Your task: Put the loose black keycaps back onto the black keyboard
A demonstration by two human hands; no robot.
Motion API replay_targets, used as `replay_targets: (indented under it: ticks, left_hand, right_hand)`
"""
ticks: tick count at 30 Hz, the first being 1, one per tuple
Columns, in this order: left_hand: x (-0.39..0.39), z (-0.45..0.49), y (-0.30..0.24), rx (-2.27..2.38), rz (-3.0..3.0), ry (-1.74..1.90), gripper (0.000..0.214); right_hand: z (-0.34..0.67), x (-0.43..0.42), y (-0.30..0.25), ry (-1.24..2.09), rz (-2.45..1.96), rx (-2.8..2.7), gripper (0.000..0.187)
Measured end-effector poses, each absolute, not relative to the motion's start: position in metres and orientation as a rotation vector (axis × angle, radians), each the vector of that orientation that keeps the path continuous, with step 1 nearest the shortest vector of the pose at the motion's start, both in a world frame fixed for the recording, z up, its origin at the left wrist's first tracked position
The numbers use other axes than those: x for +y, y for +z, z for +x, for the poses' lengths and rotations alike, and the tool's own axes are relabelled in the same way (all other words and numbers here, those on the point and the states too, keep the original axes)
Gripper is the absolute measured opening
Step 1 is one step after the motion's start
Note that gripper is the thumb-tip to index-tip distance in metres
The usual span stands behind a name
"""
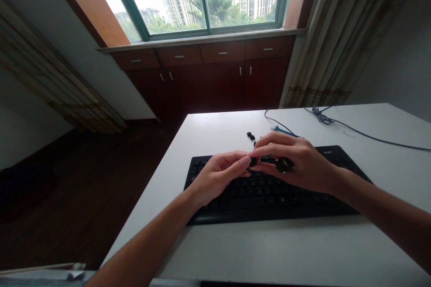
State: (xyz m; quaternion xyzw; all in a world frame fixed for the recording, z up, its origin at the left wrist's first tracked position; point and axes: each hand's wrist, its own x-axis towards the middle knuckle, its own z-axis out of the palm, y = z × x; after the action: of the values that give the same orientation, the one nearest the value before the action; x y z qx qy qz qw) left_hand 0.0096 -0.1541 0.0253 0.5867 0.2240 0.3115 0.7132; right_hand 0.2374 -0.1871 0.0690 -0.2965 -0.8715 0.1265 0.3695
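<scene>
While both hands meet near the centre of the frame, above the black keyboard that spans the lower middle and right, the step in hand looks like fingertip handling of a small dark piece. The left hand pinches it narrowly; the right hand closes on it too, a dark rounded object by its curled fingers, how held I cannot tell. The next move seems to call for a light, steady pinch
</scene>
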Motion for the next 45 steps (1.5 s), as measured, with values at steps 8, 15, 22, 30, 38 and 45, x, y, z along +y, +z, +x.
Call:
replay_targets:
  ticks: [8, 15, 22, 30, 38, 45]
  left_hand:
    - [-0.152, 0.004, 0.038, 0.622, 1.473, 0.760, 0.033]
    - [-0.150, 0.005, 0.036, 0.626, 1.548, 0.771, 0.024]
    - [-0.156, 0.007, 0.029, 0.707, 2.257, 0.840, 0.020]
    - [-0.157, 0.006, 0.021, 0.614, 2.725, 0.794, 0.021]
    - [-0.158, 0.007, 0.023, 0.571, 2.780, 0.884, 0.021]
    - [-0.159, 0.007, 0.023, 0.542, 2.799, 0.887, 0.023]
  right_hand:
    - [0.285, -0.195, 0.060, 0.349, -1.100, -2.264, 0.025]
    - [0.325, -0.202, 0.031, 0.290, -1.269, -2.428, 0.025]
    - [0.323, -0.216, 0.026, 0.051, -1.131, -2.621, 0.052]
    - [0.329, -0.216, 0.023, 0.141, -1.098, -2.503, 0.038]
    - [0.328, -0.217, 0.022, 0.132, -1.095, -2.482, 0.022]
    - [0.331, -0.216, 0.022, 0.105, -1.061, -2.539, 0.027]
